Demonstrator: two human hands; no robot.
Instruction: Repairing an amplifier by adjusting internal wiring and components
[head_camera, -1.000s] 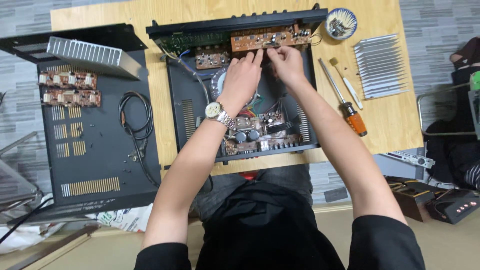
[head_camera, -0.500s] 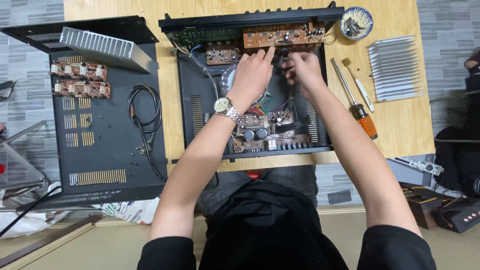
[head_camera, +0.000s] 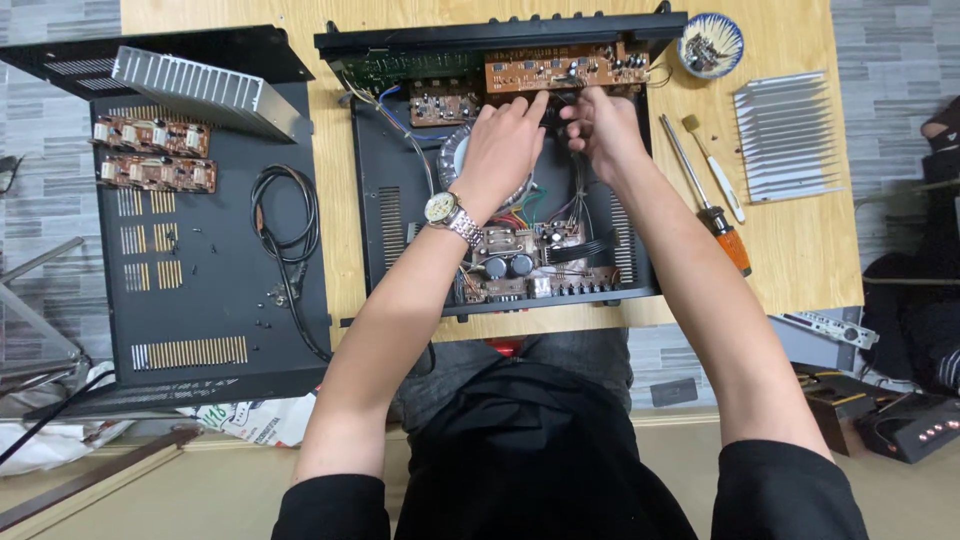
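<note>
An opened black amplifier chassis (head_camera: 385, 215) lies on a wooden table, full of brown circuit boards and coloured wires. My left hand (head_camera: 505, 150), with a metal wristwatch, rests over the round transformer (head_camera: 452, 156), its fingertips touching the long brown circuit board (head_camera: 560, 68) at the chassis's far side. My right hand (head_camera: 603, 130) is just to the right of it, fingers curled down among the wires below the same board. What the right fingers pinch is hidden.
An orange-handled screwdriver (head_camera: 712, 205), a white-handled tool (head_camera: 715, 170), a finned heatsink (head_camera: 785, 135) and a small patterned bowl (head_camera: 711, 44) lie right of the chassis. On the left sit the black cover (head_camera: 200, 300), a cable coil (head_camera: 283, 215), two small boards (head_camera: 152, 152) and another heatsink (head_camera: 195, 90).
The view shifted so the chassis sits more central. Both hands stayed at the far circuit board, moving slightly closer together.
</note>
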